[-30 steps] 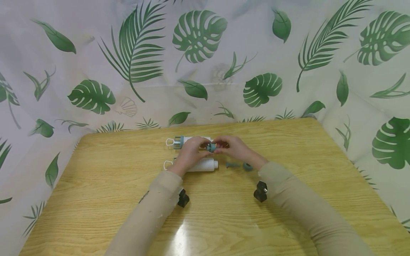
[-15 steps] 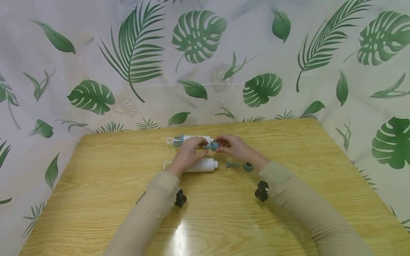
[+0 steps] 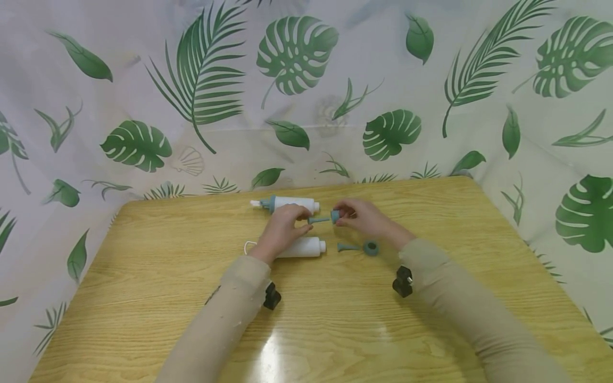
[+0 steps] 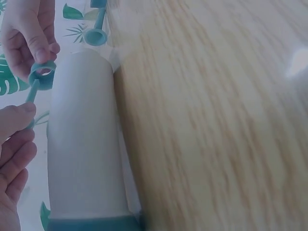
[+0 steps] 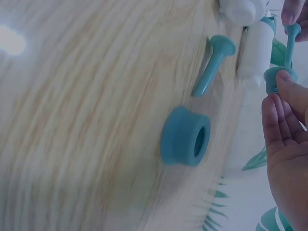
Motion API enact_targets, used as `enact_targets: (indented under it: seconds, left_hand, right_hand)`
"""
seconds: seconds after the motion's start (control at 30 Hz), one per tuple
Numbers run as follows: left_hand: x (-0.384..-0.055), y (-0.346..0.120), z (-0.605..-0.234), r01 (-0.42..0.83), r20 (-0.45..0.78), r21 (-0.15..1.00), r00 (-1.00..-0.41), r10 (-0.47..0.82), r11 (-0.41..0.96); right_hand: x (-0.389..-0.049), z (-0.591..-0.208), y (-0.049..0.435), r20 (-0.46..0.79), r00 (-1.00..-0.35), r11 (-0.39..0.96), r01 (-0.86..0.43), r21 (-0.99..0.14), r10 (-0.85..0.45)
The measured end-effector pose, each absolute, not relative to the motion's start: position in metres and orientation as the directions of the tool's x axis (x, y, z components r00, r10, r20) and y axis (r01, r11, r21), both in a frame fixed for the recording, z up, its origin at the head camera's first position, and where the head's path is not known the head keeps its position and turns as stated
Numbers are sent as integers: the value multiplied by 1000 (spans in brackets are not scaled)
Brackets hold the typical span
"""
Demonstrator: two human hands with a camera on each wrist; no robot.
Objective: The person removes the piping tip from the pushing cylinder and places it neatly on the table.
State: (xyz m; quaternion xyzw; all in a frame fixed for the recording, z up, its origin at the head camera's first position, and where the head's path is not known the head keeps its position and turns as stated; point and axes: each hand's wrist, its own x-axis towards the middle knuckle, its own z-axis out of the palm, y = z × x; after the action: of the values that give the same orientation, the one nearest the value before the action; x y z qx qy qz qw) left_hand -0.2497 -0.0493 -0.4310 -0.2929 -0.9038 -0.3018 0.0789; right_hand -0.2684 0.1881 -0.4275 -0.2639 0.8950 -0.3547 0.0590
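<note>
Over the table, between two white bottles, my left hand (image 3: 286,226) pinches a thin teal stem (image 3: 320,219) by its flared end. The stem's free end points right, toward a hollow teal collar (image 3: 335,216) that my right hand (image 3: 362,217) holds between thumb and fingertips. In the right wrist view, the stem tip (image 5: 288,60) overlaps the collar's mouth (image 5: 273,77). Below the left hand lies the nearer white bottle (image 3: 306,247), partly hidden by that hand; behind it is the farther white bottle (image 3: 294,204) with a teal fitting (image 3: 269,204).
On the table right of the nearer bottle lie a second flared teal stem (image 5: 211,67) and a second teal collar (image 5: 175,139). A leaf-patterned sheet (image 3: 306,159) hangs along the table's back edge. Both wrists carry black camera mounts (image 3: 403,282).
The right hand has drawn right with the collar, opening a gap from the stem in the left hand. The farther bottle has shifted slightly back and its end loop has turned narrower in view.
</note>
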Motion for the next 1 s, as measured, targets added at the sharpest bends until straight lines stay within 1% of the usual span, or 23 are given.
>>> enact_targets:
  seconds: [0.2,0.33,0.53,0.7,0.9,1.0]
  left_hand:
    - [-251,-43,-430,566,297,481,-824,483,669]
    - [-255,-37,-430,580,299,463,-814,498,670]
    - [-263,-24,-428,595,277,424,-803,528,682]
    - [-269,-13,-427,604,247,346,-797,552,718]
    - [-275,0,-431,622,237,175,-779,580,763]
    - [-279,6,-433,615,246,122,-779,576,779]
  right_hand:
    - [-270,-430,202,77,-861,641,-430,-635,-502]
    - [-272,-431,210,74,-866,668,-433,-605,-495]
    - [-274,-432,218,24,-875,721,-413,-556,-484]
    - [-277,-437,221,16,-871,749,-432,-502,-491]
    - [-281,-442,224,-17,-877,784,-420,-457,-479]
    - [-283,-443,224,-20,-884,794,-410,-449,-468]
